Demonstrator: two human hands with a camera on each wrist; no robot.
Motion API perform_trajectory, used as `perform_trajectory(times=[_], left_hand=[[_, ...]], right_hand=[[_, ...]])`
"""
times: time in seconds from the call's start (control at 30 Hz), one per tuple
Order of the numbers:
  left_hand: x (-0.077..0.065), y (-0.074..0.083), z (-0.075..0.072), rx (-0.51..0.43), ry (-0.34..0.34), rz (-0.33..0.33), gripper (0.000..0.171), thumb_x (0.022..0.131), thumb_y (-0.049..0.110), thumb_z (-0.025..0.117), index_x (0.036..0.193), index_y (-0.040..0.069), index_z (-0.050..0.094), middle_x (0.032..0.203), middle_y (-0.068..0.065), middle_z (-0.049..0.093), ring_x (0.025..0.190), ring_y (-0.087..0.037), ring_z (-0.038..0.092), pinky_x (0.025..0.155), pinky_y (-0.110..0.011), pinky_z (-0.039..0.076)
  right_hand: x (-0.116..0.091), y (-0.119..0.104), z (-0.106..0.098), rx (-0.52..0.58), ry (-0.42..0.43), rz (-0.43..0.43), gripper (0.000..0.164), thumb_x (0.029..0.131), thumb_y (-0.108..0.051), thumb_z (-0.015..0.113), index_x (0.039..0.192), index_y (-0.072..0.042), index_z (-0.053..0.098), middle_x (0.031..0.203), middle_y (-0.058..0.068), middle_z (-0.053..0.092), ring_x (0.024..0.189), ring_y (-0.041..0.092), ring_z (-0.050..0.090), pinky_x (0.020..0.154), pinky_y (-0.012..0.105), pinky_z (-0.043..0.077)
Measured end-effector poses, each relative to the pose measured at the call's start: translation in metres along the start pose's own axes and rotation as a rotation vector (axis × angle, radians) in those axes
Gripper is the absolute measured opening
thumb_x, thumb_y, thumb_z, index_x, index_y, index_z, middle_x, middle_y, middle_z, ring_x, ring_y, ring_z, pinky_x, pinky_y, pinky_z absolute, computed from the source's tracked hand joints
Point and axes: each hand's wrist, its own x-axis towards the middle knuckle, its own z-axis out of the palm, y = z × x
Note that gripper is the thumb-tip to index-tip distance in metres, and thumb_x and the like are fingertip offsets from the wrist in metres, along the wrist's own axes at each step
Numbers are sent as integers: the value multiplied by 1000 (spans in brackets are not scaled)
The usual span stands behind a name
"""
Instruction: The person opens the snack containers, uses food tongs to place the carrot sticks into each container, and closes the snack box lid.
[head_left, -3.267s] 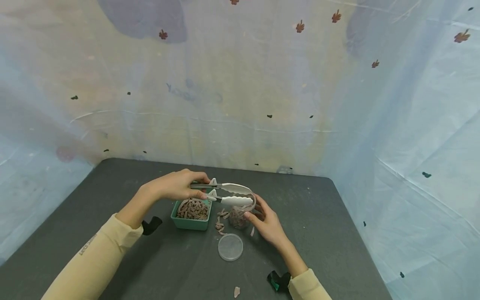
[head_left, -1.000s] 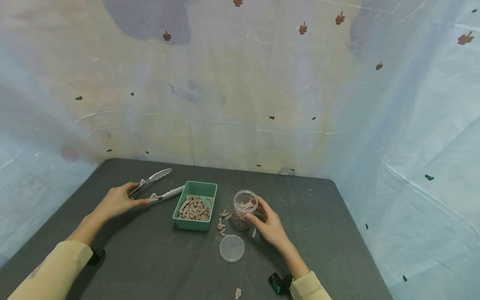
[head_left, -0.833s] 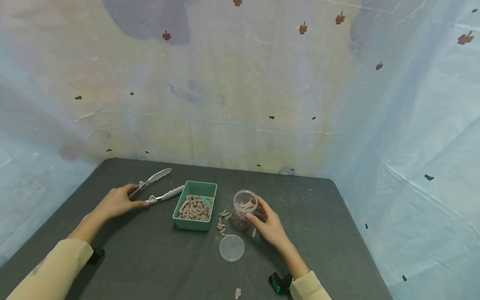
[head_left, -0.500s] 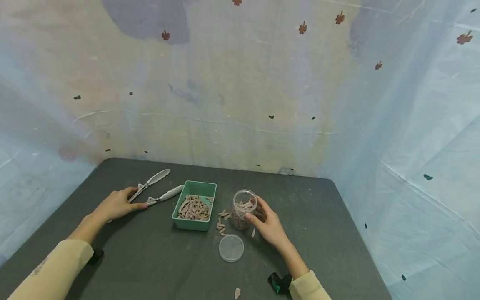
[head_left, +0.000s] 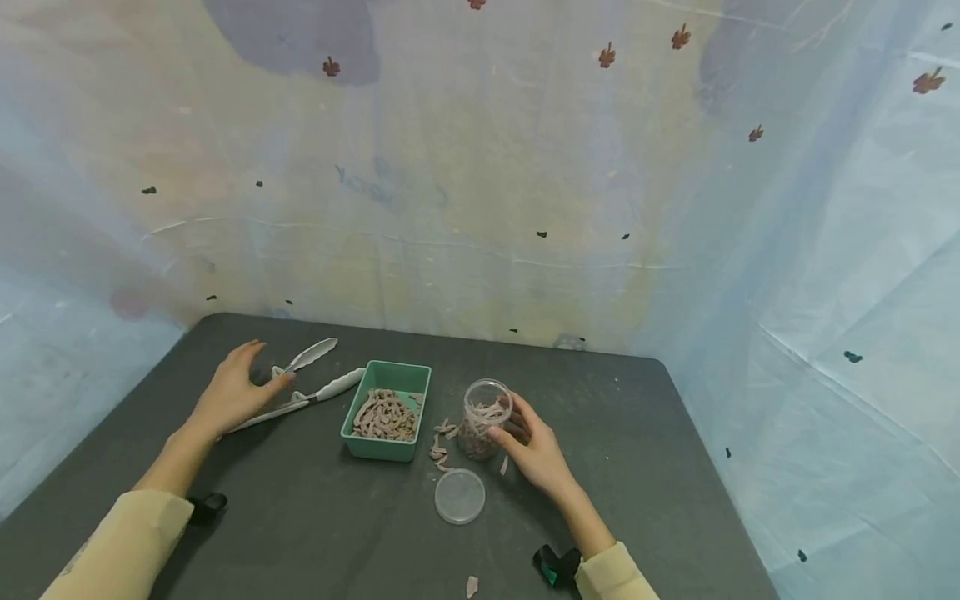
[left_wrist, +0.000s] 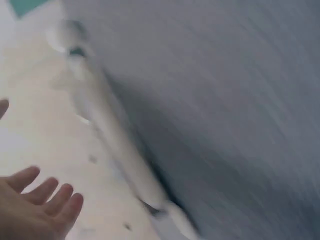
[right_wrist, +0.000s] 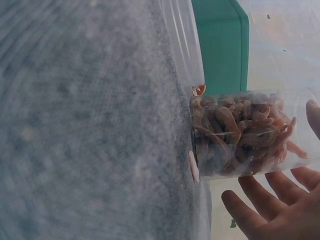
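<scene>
Lifted just above the metal tongs, my left hand has its fingers spread and nothing between them. The tongs lie spread on the table, white scalloped tips toward the green tray. In the left wrist view the tongs are blurred, apart from the fingertips. My right hand holds a clear, lidless jar, thumb on the near side and fingers behind it. The right wrist view shows the jar upright on the table, packed with greyish-brown strips. More strips fill part of the tray.
A round clear lid lies flat in front of the jar. Several loose strips are scattered between tray and jar, and a small pale scrap lies near the front. Plastic sheeting walls the dark table's back and sides.
My left hand carried the tongs from over the jar to the left of the tray, set them down and let go, then rose with fingers spread. The right hand stayed at the jar.
</scene>
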Motion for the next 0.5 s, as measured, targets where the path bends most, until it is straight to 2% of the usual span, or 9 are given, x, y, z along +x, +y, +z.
perform_trajectory(times=[0.1, 0.2, 0.27, 0.4, 0.5], left_hand=[[-1, 25, 2, -118, 147, 55, 80, 104, 39, 65, 159, -7, 30, 162, -35, 26, 142, -61, 28, 102, -79, 30], [-2, 54, 8, -228, 273, 156, 68, 103, 25, 68, 157, -2, 39, 159, -29, 35, 140, -56, 37, 101, -74, 35], [-1, 74, 13, -282, 332, 227, 62, 101, 17, 70, 155, -1, 44, 156, -27, 40, 138, -52, 41, 101, -70, 37], [-2, 111, 27, -352, 389, 338, 59, 97, 4, 71, 152, -1, 49, 151, -25, 46, 134, -45, 48, 100, -61, 40], [-4, 135, 38, -393, 382, 407, 60, 95, 0, 72, 151, 0, 50, 150, -23, 48, 132, -41, 49, 98, -57, 40]], right_hand=[[0, 0, -1, -3, 2, 3, 69, 100, -19, 73, 161, -16, 40, 154, 13, 52, 138, 34, 55, 108, 51, 49], [0, 1, -2, -6, 5, 1, 69, 101, -19, 73, 161, -17, 40, 154, 13, 52, 138, 33, 55, 107, 51, 49], [0, 1, -3, -6, 7, 3, 69, 100, -19, 73, 161, -17, 40, 154, 13, 52, 138, 33, 55, 107, 51, 49], [0, 1, -2, -2, -1, 1, 69, 101, -19, 73, 161, -15, 39, 155, 14, 51, 139, 34, 54, 108, 50, 49], [1, 2, -1, 1, -8, -4, 69, 101, -18, 72, 161, -14, 38, 155, 14, 51, 139, 34, 54, 109, 50, 49]])
